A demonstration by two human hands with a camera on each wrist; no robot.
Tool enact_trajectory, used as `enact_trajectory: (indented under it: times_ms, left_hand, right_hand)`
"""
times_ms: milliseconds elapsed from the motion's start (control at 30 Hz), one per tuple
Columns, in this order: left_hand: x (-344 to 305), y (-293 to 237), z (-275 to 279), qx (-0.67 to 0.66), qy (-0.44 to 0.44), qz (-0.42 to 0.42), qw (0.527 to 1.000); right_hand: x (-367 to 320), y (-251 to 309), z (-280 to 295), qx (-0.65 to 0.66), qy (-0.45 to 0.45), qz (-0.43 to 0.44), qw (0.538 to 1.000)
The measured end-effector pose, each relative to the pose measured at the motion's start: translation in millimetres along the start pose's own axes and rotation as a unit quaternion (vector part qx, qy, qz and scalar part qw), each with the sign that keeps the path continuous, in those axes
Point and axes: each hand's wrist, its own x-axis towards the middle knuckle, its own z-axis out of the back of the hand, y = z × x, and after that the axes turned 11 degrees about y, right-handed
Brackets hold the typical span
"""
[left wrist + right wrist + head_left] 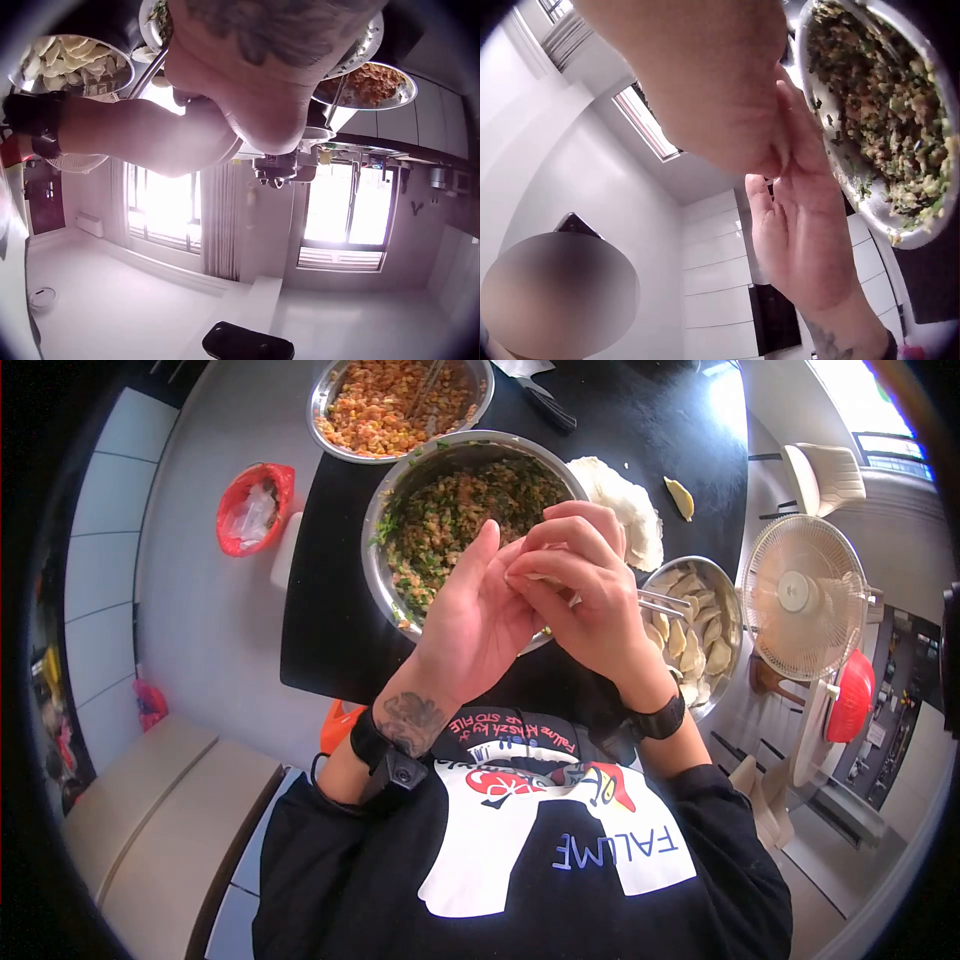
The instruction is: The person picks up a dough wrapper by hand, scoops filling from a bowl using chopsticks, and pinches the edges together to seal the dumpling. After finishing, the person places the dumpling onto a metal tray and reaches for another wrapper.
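Note:
In the head view my left hand (462,622) is held palm up over the near side of a steel bowl (372,550) of green and pink filling, thumb and fingers extended. My right hand (600,595) meets it, thumb and forefinger pinching at the left fingers. A thin pale edge (782,154), looking like a dumpling wrapper, shows between them in the right wrist view; the hands hide the rest. Metal chopsticks (662,603) stick out past the right hand toward a bowl of folded dumplings (695,645).
White floury wrappers (622,510) lie beside the filling bowl. One dumpling (679,498) rests on the black table (320,600). Farther back are a bowl of orange filling (385,410) and a knife (548,405). A fan (800,590) stands to the right, a red-lined bin (250,515) left.

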Motion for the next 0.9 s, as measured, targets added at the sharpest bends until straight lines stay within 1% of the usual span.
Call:
enact_trajectory:
  times_ms: [100,200,267,300,333,367,400,433,467,500,533,567,600,633,700,767,800,867,900]
  left_hand:
    - [-1.0,1.2,0.5,0.012,-0.017,0.0,1.0]
    - [-4.2,-1.2,1.1,0.024,-0.01,0.003,1.0]
    - [-7.5,-4.6,5.6,0.013,0.002,0.003,1.0]
    - [-8.8,-6.3,7.4,0.001,0.014,0.0,1.0]
    - [-9.1,-7.8,7.1,0.002,0.015,0.001,1.0]
    - [-9.0,-9.2,5.7,0.023,0.019,-0.018,0.999]
    - [-9.1,-10.6,4.2,0.044,0.022,-0.037,0.998]
    - [-9.1,-12.2,3.4,0.065,0.026,-0.056,0.996]
    - [-10.2,-14.2,7.9,0.064,0.06,-0.06,0.994]
    - [-10.9,-16.1,8.1,0.065,0.062,-0.057,0.994]
    - [-11.8,-17.2,7.0,0.1,0.05,-0.05,0.992]
    - [-12.6,-17.5,6.1,0.135,0.039,-0.043,0.989]
    - [-13.0,-17.5,5.9,0.136,0.04,-0.038,0.989]
    - [-13.3,-17.3,5.5,0.128,0.038,-0.038,0.99]
    - [-13.7,-17.0,4.1,0.12,0.037,-0.033,0.991]
    - [-14.2,-17.1,2.1,0.121,0.027,-0.034,0.992]
    - [-14.5,-17.2,1.9,0.123,0.027,-0.03,0.992]
    - [-14.3,-17.2,2.5,0.078,0.04,-0.034,0.996]
    - [-14.1,-16.7,3.3,0.079,0.041,-0.03,0.996]
  right_hand:
    - [-0.2,1.3,-1.6,-0.013,-0.005,-0.001,1.0]
    - [0.0,4.4,1.7,-0.037,0.013,0.013,0.999]
    - [2.6,10.2,10.5,0.067,0.02,-0.02,0.997]
    - [2.1,9.3,13.4,0.066,0.018,-0.02,0.997]
    - [0.9,7.1,17.5,0.112,-0.021,-0.031,0.993]
    - [-1.1,4.6,21.5,0.157,-0.06,-0.042,0.985]
    - [-5.1,1.5,24.3,0.184,-0.074,-0.067,0.978]
    - [-10.1,-3.9,25.6,0.207,-0.065,-0.087,0.972]
    - [-15.6,-5.9,25.5,0.248,-0.046,-0.133,0.959]
    - [-20.2,-6.0,24.7,0.287,-0.028,-0.179,0.941]
    - [-22.0,-4.6,22.1,0.287,-0.032,-0.18,0.94]
    - [-22.4,-2.2,17.9,0.332,-0.037,-0.188,0.924]
    - [-22.3,-0.3,14.7,0.376,-0.042,-0.196,0.905]
    - [-21.6,1.4,13.8,0.376,-0.047,-0.197,0.904]
    - [-18.5,5.1,15.4,0.355,-0.051,-0.15,0.921]
    - [-17.8,7.1,17.5,0.35,-0.059,-0.154,0.922]
    - [-17.9,7.3,18.1,0.329,-0.06,-0.15,0.93]
    - [-17.6,9.0,22.8,0.307,-0.064,-0.147,0.938]
    - [-16.8,10.7,27.4,0.274,-0.041,-0.143,0.95]
